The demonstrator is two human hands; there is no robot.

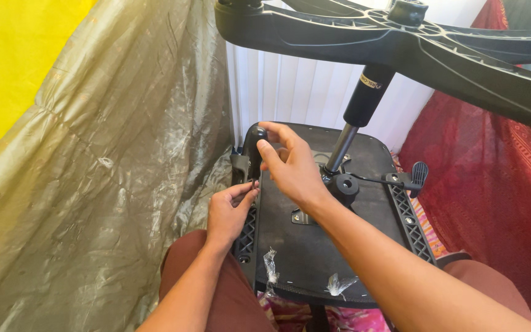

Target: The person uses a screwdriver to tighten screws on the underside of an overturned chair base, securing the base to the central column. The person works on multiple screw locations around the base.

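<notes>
An upturned black office chair seat [302, 240] lies across my lap, underside up. Its gas cylinder [359, 107] rises to the star-shaped black base [401, 43] at the top of the view. My left hand [228, 212] pinches a small dark screw or tool at the seat's left edge, beside a black armrest bracket [247, 163]. My right hand [290, 163] hovers just above the bracket, fingers curled and apart, thumb and forefinger near its top. A black adjustment lever [410, 177] sticks out to the right of the cylinder.
A shiny olive tarpaulin [112, 166] hangs on the left with yellow cloth [13, 55] behind it. Red patterned fabric [499, 184] covers the right side. White vertical blinds [290, 92] stand behind. Bits of torn clear plastic [338, 284] cling to the seat's near edge.
</notes>
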